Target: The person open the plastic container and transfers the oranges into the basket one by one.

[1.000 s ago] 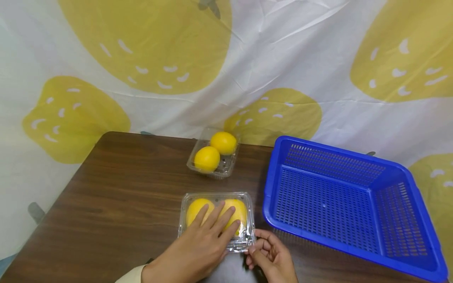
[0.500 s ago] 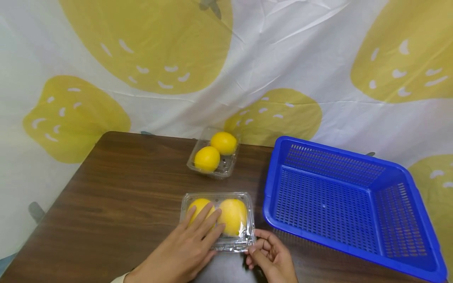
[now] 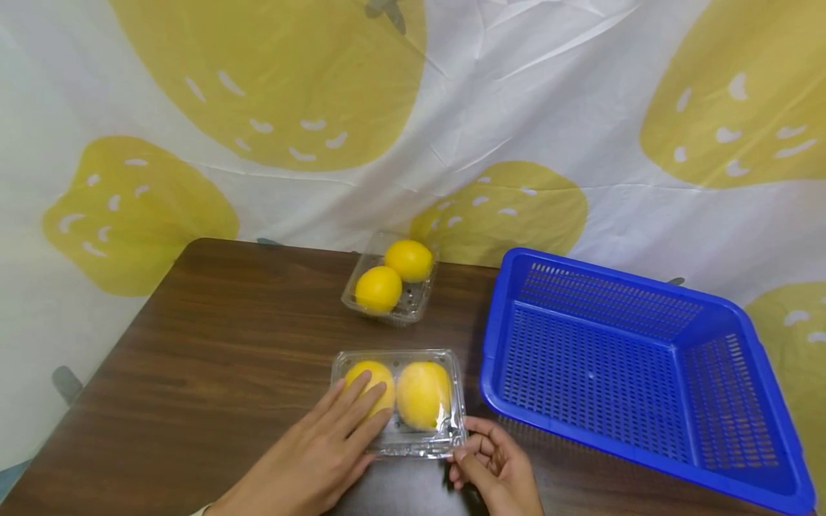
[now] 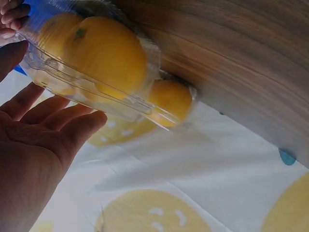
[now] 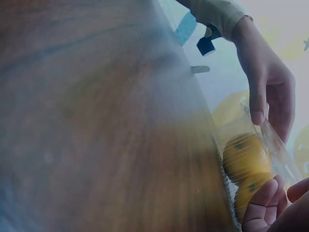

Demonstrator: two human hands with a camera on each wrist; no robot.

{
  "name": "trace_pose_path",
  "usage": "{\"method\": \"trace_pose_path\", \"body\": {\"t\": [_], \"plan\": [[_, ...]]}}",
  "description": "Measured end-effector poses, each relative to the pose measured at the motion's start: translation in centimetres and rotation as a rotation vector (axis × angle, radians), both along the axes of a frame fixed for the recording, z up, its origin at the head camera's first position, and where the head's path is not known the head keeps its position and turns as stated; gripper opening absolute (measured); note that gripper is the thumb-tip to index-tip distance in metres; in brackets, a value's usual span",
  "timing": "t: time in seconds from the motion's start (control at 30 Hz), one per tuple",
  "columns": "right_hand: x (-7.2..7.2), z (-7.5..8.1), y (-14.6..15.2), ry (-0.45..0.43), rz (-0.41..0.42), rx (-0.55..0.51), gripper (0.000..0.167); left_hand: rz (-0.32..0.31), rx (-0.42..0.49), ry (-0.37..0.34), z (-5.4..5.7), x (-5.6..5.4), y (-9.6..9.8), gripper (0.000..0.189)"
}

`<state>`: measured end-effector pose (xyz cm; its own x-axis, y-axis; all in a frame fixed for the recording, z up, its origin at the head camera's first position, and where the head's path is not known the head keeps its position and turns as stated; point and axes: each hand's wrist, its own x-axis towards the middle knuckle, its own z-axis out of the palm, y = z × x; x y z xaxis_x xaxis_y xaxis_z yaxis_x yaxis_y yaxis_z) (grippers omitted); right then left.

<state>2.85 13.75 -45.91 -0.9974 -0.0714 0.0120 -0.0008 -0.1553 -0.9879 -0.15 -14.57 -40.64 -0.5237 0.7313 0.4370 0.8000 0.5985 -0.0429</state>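
A clear plastic clamshell box (image 3: 419, 452) lies closed at the table's near middle. Inside sit two yellow round fruits side by side, the right one (image 3: 424, 395) in full sight and the left one (image 3: 383, 374) partly covered by fingers. My left hand (image 3: 312, 455) lies flat over the lid's left part, fingers straight and spread. At the near right corner, my right hand (image 3: 497, 469) pinches the box's edge between thumb and fingers. The left wrist view has the left fingers along the lid (image 4: 91, 89); the right wrist view shows both hands at the box.
Farther back stands a second clear clamshell (image 3: 413, 309) with two yellow fruits (image 3: 378, 289) in it. A large blue plastic basket (image 3: 581, 434) occupies the right side of the brown wooden table (image 3: 219, 344). Behind hangs a white cloth (image 3: 310, 208) printed with yellow fruit shapes.
My left hand has slid leftward across the lid, from over both fruits to over the left one only. My right hand keeps its pinch at the corner, and the box has hardly moved.
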Motion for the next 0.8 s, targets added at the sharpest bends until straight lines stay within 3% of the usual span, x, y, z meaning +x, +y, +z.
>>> {"method": "trace_pose_path", "body": {"t": [0.43, 0.8], "plan": [[0.0, 0.1, 0.0, -0.016, -0.005, 0.015, 0.043, 0.027, 0.018, -0.005, -0.4, 0.3, -1.1, 0.059], [-0.1, 0.0, 0.0, 0.000, -0.007, 0.010, 0.042, 0.068, 0.001, -0.078, 0.0, 0.5, -1.9, 0.060]]}}
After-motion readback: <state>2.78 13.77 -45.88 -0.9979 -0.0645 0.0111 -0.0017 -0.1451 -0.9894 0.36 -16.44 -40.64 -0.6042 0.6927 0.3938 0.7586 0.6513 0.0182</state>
